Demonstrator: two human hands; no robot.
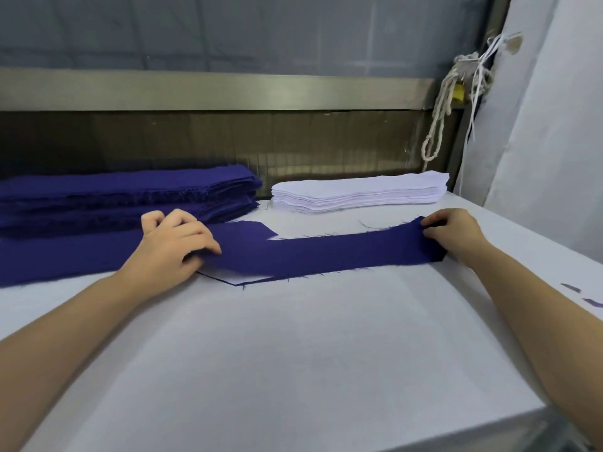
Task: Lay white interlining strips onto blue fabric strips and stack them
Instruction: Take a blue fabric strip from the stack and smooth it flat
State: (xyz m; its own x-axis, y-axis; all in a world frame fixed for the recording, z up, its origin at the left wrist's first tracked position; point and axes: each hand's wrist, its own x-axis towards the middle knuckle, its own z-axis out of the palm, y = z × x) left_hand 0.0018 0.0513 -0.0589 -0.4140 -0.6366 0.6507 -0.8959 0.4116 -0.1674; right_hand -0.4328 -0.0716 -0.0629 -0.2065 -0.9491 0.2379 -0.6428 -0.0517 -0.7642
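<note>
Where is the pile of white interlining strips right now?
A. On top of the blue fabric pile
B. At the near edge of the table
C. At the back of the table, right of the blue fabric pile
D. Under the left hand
C: the white interlining pile sits at the back of the table, beside and right of the blue fabric pile, untouched by either hand.

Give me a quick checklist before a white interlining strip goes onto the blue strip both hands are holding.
1. Left hand has a grip on the blue strip: ok.
2. Right hand pinches its far end: ok.
3. Strip flat, without folds: ok where visible; under the hands, cannot tell.
4. White interlining stack nearby: ok.
5. A free hand to fetch interlining: not ok.
6. Strip aligned with the white-faced piece beneath: cannot tell.
</note>
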